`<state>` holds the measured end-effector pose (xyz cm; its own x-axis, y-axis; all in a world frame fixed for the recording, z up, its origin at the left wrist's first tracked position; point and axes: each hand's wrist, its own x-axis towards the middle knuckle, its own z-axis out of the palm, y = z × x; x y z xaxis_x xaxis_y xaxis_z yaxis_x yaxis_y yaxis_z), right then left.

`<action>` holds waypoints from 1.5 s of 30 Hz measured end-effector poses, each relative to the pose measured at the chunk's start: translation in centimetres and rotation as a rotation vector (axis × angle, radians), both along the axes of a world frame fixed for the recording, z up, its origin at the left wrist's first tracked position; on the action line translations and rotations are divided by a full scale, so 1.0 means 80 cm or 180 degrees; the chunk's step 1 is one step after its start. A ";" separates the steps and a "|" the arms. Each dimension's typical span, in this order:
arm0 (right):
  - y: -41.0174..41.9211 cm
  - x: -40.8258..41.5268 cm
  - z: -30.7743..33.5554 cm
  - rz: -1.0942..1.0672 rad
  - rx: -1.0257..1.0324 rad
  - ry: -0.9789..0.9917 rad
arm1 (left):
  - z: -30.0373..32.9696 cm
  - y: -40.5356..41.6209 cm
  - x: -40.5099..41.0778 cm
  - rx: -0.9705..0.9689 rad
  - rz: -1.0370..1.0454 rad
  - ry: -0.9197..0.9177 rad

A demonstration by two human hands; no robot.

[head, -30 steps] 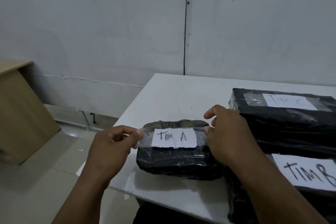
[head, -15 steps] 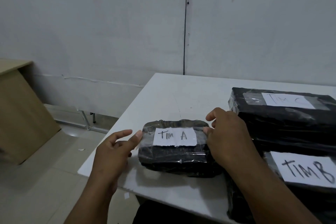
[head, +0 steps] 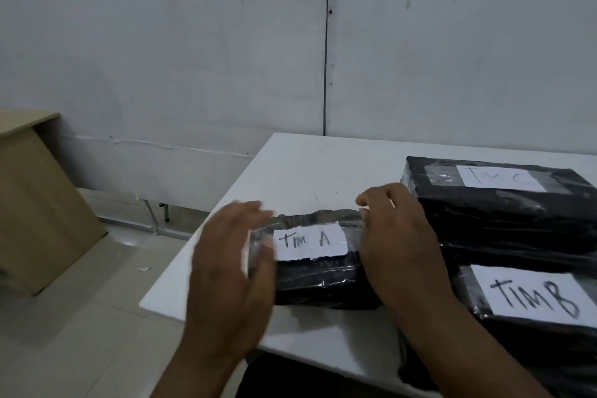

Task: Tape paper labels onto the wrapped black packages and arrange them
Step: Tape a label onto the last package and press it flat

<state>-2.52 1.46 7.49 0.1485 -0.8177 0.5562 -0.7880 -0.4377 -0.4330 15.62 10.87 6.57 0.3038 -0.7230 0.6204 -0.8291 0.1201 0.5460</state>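
Note:
A small black wrapped package (head: 318, 278) lies near the table's front left corner, with a white paper label reading "TIM A" (head: 308, 241) under clear tape on its top. My left hand (head: 231, 268) is blurred, fingers spread, flat against the package's left end. My right hand (head: 399, 242) presses on the package's right end, fingertips at the tape's edge. Two larger black packages sit to the right: one labelled "TIM C" (head: 504, 200) at the back, one labelled "TIM B" (head: 533, 307) at the front.
The white table (head: 307, 171) ends at its left edge just beside the small package. A wooden desk (head: 35, 200) stands on the floor to the far left. A grey wall runs behind the table.
My left hand let go of the tape end, opened, and moved right onto the package's left end. The right hand stayed at the right end.

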 end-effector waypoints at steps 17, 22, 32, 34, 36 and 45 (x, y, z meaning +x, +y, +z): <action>0.046 0.010 -0.030 0.0428 0.0660 0.1113 | -0.015 -0.005 -0.039 0.1865 -0.0097 -0.1226; 0.050 0.014 -0.038 0.0131 0.0753 0.1135 | -0.011 -0.007 -0.051 0.2019 0.0319 -0.1071; 0.057 0.022 -0.045 -0.0413 0.0663 0.1054 | -0.013 0.000 -0.051 0.2258 0.0564 -0.0888; 0.057 0.023 -0.045 -0.0503 0.0618 0.1007 | -0.012 -0.002 -0.049 0.2243 0.0534 -0.0752; 0.058 0.024 -0.043 -0.0556 0.0571 0.0997 | -0.010 -0.003 -0.048 0.2227 0.0510 -0.0557; 0.066 0.027 -0.033 -0.0511 0.0925 0.0976 | -0.005 0.001 -0.047 0.2180 0.0595 -0.0149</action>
<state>-0.34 6.77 4.84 0.1290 -0.9596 0.2501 -0.9470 -0.1940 -0.2560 11.83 10.96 6.14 0.4449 -0.8935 0.0605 -0.8268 -0.3838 0.4111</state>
